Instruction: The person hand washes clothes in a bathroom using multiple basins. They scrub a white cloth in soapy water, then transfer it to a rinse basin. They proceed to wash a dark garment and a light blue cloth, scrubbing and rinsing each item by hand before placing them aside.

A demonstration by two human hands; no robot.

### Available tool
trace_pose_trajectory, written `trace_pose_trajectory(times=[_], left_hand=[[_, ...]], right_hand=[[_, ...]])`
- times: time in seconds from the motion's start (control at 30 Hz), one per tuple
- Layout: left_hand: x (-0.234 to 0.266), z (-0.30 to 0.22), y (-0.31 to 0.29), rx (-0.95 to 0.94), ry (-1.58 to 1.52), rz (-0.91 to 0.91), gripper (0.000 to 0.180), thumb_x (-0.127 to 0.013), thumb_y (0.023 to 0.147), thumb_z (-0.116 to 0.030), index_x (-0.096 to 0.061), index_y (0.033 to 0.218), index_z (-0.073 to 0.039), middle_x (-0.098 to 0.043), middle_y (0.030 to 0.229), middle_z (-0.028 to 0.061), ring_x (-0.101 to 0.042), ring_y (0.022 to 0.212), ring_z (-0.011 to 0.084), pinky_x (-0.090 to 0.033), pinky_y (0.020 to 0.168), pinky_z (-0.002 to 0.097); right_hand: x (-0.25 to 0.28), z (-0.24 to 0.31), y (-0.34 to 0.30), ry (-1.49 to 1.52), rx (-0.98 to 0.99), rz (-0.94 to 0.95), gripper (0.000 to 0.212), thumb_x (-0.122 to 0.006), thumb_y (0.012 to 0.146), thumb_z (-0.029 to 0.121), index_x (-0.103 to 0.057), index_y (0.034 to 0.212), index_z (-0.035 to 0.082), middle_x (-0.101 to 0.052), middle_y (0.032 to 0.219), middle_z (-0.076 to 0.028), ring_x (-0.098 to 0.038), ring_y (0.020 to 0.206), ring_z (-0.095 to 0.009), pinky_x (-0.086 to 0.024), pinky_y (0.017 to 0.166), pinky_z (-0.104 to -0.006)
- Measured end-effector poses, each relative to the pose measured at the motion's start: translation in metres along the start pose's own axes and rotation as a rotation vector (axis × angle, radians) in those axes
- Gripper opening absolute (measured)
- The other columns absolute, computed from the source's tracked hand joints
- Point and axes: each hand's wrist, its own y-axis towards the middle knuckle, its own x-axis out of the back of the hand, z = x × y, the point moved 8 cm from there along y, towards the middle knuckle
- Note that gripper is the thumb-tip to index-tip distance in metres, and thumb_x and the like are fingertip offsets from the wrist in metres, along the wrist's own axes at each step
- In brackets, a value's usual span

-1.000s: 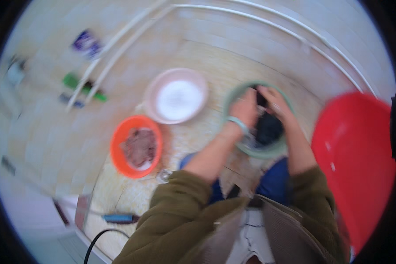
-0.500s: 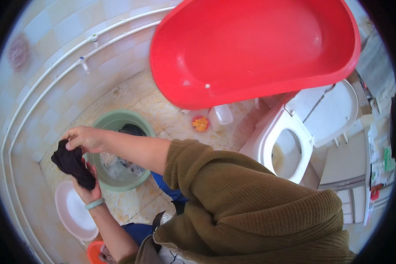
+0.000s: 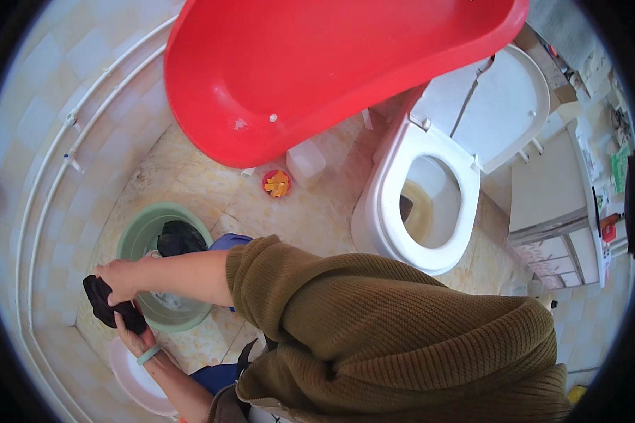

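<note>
A small black cloth point(image 3: 103, 304), perhaps a sock, is bunched up between my two hands at the left. My right hand point(image 3: 123, 279) grips its upper part with curled fingers. From below, my left hand point(image 3: 135, 340), with a pale green bangle point(image 3: 149, 354) on its wrist, holds the lower end. Just beside the hands stands a green basin point(image 3: 132, 236). Inside it are black cloth point(image 3: 180, 238) and some sudsy water, partly hidden under my right forearm. Below my left hand is a pale pink basin point(image 3: 125, 374), its near part covered by my forearm.
A large red tub point(image 3: 317, 84) fills the top. A white toilet point(image 3: 402, 236) with raised lid is right of centre. Between them and the green basin sit a red dish of orange pieces point(image 3: 276, 185) and a translucent container point(image 3: 307, 163). White pipes point(image 3: 35, 211) line the left wall.
The view has shifted, showing more of the toilet. My hands have drawn closer together and the black cloth is more bunched between them.
</note>
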Motion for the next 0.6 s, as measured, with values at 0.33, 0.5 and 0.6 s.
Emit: trace_pose_trajectory(times=[0.33, 0.5, 0.6], left_hand=[[0.055, 0.027, 0.010, 0.081, -0.339, -0.366, 0.044, -0.058, 0.087, -0.019, -0.046, 0.119, 0.009, -0.055, 0.118, 0.0194, -0.053, 0.110, 0.0315, -0.050, 0.093, 0.0424], [0.060, 0.036, -0.008, 0.197, -0.127, -0.450, 0.046, -0.059, 0.090, -0.025, -0.043, 0.126, 0.001, -0.049, 0.124, 0.0191, -0.049, 0.115, 0.0301, -0.046, 0.098, 0.0407], [0.022, 0.056, 0.004, 0.238, -0.007, -0.144, 0.047, -0.058, 0.091, -0.024, -0.044, 0.131, -0.005, -0.048, 0.126, 0.0158, -0.047, 0.115, 0.0246, -0.044, 0.098, 0.0351]], right_hand=[[0.118, 0.102, -0.071, 0.396, 0.358, -0.603, 0.029, -0.061, 0.066, 0.006, -0.053, 0.093, 0.000, -0.057, 0.088, -0.021, -0.057, 0.088, -0.040, -0.046, 0.077, -0.0439], [0.159, 0.100, -0.089, 0.998, 0.141, -0.303, 0.036, -0.063, 0.069, 0.004, -0.054, 0.103, 0.001, -0.061, 0.092, -0.020, -0.061, 0.082, -0.032, -0.049, 0.075, -0.0410], [0.194, 0.032, -0.083, 0.157, 0.013, -0.399, 0.040, -0.062, 0.072, 0.009, -0.056, 0.111, 0.004, -0.063, 0.088, -0.021, -0.063, 0.083, -0.034, -0.050, 0.076, -0.0430]])
